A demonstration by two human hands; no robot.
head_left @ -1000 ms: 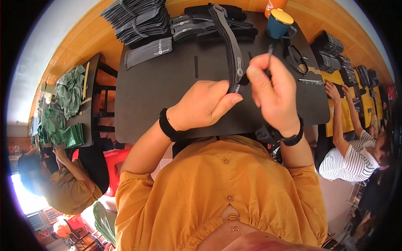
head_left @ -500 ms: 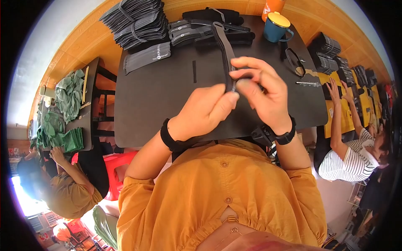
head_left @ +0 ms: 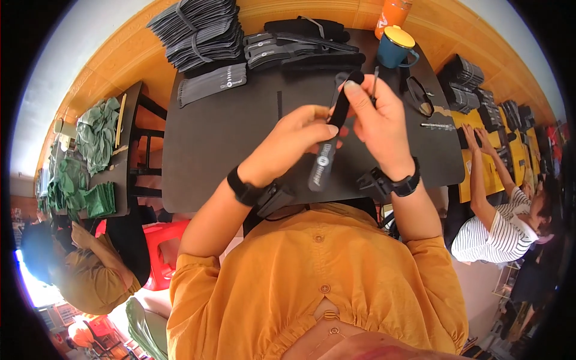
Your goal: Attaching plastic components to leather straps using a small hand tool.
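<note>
Centrally: black strap (head_left: 329, 147) pinched between left hand (head_left: 294, 141) and right hand (head_left: 375, 117), raised over dark table (head_left: 216, 144). Finished-looking stacks (head_left: 201, 30) upper left; loose straps (head_left: 300, 45) top centre seemingly left to do.

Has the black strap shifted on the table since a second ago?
Yes. The black strap has been lifted off the dark table; both hands now hold it upright nearer the body, its top end farther from the blue mug.
</note>
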